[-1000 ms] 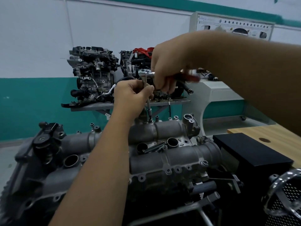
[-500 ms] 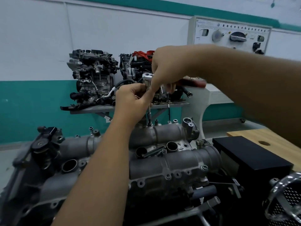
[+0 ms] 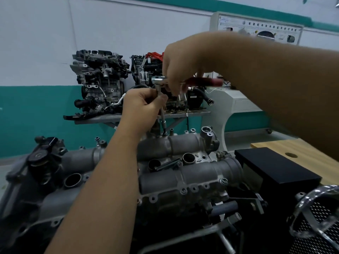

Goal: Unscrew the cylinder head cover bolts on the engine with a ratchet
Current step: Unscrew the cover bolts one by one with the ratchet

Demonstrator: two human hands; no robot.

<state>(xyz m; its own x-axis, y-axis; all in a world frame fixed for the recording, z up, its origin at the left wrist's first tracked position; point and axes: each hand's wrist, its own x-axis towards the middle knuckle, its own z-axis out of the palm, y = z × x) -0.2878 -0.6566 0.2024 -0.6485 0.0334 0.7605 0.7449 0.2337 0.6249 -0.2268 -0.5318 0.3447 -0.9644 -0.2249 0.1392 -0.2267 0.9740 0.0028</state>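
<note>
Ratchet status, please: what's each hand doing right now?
Right hand grips ratchet. Left hand pinches extension bar. Socket on far-side cover bolt. Nothing blocking.

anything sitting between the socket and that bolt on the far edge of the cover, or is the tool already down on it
Nothing visible stands between them: the extension bar runs from the ratchet down to the far-edge bolt, its socket tip at the bolt head. Full seating is unclear.

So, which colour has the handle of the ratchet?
Red: the ratchet handle shows behind the right hand in the head view.
</note>
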